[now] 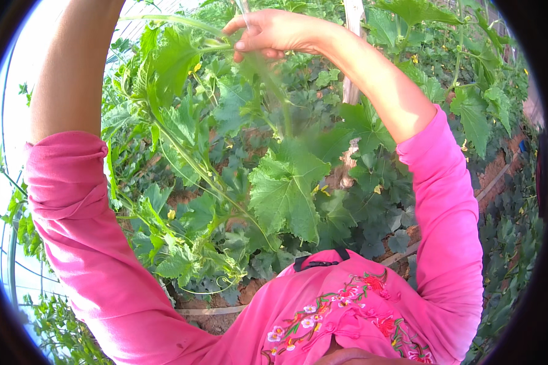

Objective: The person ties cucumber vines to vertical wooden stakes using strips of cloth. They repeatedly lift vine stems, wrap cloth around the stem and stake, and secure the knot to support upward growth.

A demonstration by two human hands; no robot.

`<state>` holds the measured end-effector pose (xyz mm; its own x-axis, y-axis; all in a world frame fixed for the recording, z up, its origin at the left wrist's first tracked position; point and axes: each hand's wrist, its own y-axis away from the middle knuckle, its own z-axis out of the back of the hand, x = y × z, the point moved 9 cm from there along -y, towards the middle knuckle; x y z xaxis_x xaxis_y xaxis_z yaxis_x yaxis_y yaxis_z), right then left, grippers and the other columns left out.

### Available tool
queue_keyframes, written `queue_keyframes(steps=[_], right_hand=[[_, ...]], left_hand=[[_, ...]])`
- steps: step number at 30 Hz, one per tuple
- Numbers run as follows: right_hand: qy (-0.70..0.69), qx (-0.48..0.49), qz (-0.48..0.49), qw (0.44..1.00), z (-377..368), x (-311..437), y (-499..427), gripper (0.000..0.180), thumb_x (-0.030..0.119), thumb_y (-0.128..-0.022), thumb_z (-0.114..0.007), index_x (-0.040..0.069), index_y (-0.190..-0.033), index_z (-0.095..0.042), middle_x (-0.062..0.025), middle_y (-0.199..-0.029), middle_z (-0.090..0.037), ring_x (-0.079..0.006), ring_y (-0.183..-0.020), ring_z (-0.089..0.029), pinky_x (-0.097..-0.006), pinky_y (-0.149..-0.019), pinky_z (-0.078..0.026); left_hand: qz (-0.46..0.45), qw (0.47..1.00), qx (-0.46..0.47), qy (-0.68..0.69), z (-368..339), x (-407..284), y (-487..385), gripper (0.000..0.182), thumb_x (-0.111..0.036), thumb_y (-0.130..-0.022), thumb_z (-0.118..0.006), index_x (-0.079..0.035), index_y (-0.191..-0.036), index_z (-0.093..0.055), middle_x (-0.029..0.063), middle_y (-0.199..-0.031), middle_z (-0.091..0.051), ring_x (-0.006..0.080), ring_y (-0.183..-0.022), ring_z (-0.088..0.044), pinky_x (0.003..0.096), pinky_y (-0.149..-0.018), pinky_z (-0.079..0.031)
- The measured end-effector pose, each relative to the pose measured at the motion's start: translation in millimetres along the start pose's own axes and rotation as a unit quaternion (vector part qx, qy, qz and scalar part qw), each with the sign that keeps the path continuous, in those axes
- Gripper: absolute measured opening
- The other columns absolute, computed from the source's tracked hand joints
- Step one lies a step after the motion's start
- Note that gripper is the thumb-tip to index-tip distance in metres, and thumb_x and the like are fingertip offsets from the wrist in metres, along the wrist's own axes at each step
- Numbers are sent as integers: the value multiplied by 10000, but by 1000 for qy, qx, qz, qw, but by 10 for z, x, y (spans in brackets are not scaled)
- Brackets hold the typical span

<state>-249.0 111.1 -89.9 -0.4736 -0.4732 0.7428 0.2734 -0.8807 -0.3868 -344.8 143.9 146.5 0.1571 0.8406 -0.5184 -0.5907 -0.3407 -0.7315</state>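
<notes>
My left hand is beyond the top edge; only the left forearm [73,68] shows, with a pink sleeve rolled near the elbow. At the top middle, my right hand [267,34] has its thumb and fingers bent around a green, hairy vine stem [217,45]. A thin pale string [244,11] runs down to the same fingers. From that stem spreads a large lobed leaf [176,68], left of the hand. Below it, another vine [187,157] slants down to the right, carrying leaves and tendrils. A broad toothed leaf [287,187] lies in front of my chest.
A wooden post [352,50] stands behind the right wrist. Dense vines with small yellow flowers [171,214] cover the reddish soil. A pale hose or strip [214,311] runs along the ground. Bright translucent sheeting [32,255] with thin bars is at the left.
</notes>
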Motion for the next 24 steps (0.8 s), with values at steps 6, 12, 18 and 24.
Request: queue_keyframes(steps=[6,12,18,24], right_hand=[[-193,18,-24,981,125,72,402,438,110,-1019,-599,32,-1445,-534,-83,-1002,-706,-27,-600,-523,-173,-487,-403],[-323,-11,32,946,214,399,463,416,295,-1044,-630,-33,-1300,-625,12,-745,-621,-10,-560,-488,-176,-473,-368],[-34,-158,-50,986,440,511,450,591,586,-928,-705,-1,-1003,-691,-6,-738,-615,-42,-506,-460,-225,-441,-363],[175,-305,-28,936,673,774,611,612,531,-1055,-449,-25,-914,-664,-65,-650,-623,-189,-529,-640,-362,-479,-511]], left_hand=[[83,993,-3,-82,-5,-71,-90,222,-128,-1048,-552,50,-1166,-614,198,-1121,-708,297,-1062,-724,401,-926,-614],[95,985,7,-144,-39,-233,-48,248,-141,-1046,-554,61,-1150,-654,186,-1081,-740,270,-992,-741,386,-887,-621],[147,964,9,-222,84,-324,-48,267,-179,-1023,-605,33,-1160,-694,162,-1095,-755,255,-994,-745,389,-864,-619],[171,952,73,-245,253,-503,-118,223,-159,-998,-629,-5,-1139,-709,116,-1181,-741,264,-1092,-708,424,-926,-579]])
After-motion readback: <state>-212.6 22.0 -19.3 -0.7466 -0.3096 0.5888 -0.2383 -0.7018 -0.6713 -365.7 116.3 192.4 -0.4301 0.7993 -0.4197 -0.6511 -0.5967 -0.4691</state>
